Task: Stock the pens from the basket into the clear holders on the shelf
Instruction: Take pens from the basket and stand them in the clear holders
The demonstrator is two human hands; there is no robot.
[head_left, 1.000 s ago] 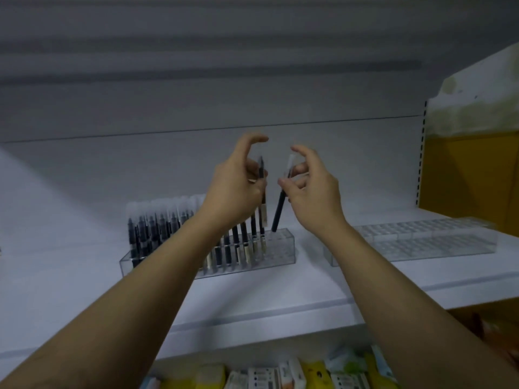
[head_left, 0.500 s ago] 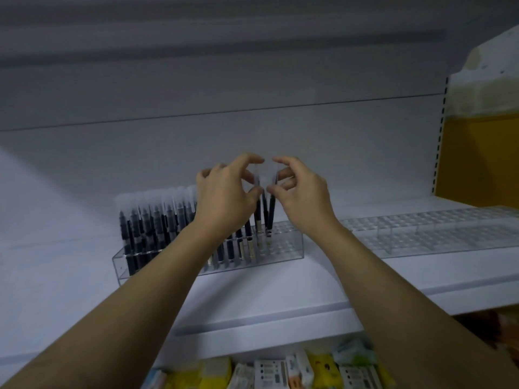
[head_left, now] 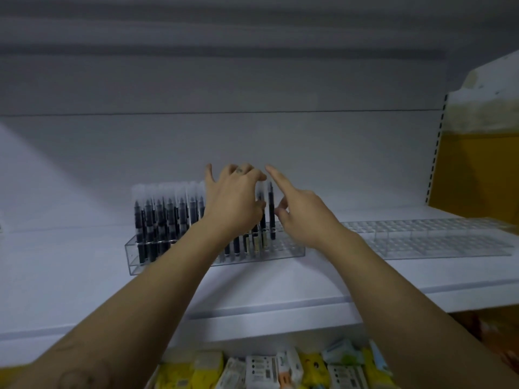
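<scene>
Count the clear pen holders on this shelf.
2. The part-filled holder stands centre-left with pens; the empty holder stands to its right on the shelf. Others may be out of frame.

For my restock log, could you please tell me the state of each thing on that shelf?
Clear plastic pen holder on the left: partly filled, right end empty.
Clear plastic pen holder on the right: empty.
Black pens with clear caps: upright in slots.
Black pen between the hands: upright in a slot.
Left hand: pinching a clear-capped pen.
Right hand: open, index finger straight.
</scene>
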